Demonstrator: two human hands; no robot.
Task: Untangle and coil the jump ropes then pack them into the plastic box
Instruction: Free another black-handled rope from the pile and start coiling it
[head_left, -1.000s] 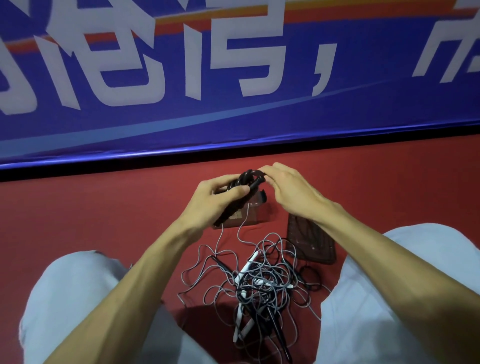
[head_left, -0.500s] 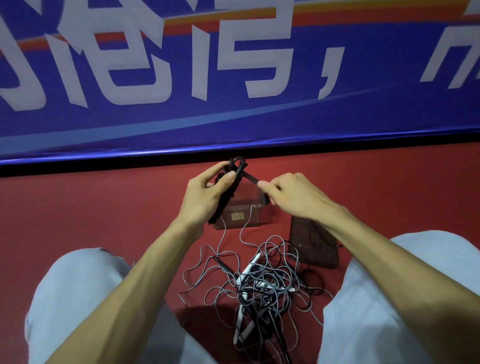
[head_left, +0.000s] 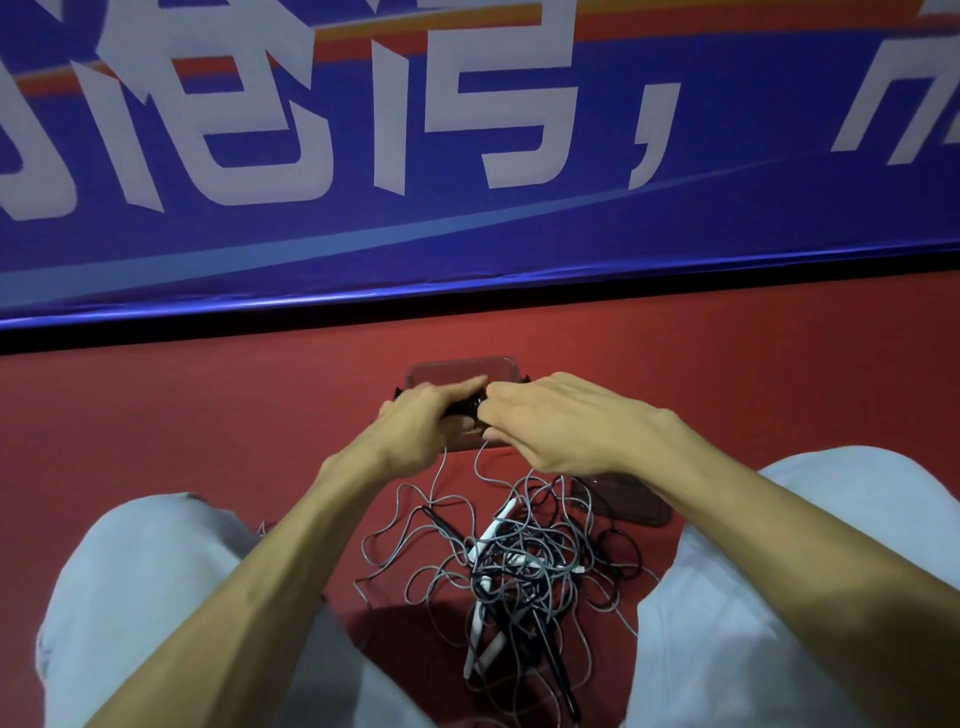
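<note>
Your left hand (head_left: 423, 415) and right hand (head_left: 550, 421) meet, clamped on the coiled black rope (head_left: 464, 407) over the plastic box (head_left: 460, 368). Risk: grey strands trailing below your wrists from the tangle (head_left: 519, 561) may snag and drag it.

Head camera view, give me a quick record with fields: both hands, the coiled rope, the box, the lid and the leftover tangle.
left hand: closed on black coiled rope, above the box
right hand: on the coil's right side, grip hidden
plastic box: clear, open, on red floor, mostly behind the hands
lid: on the floor, right of the tangle
tangled ropes: grey and black cords with white handles, loose between the knees
</note>
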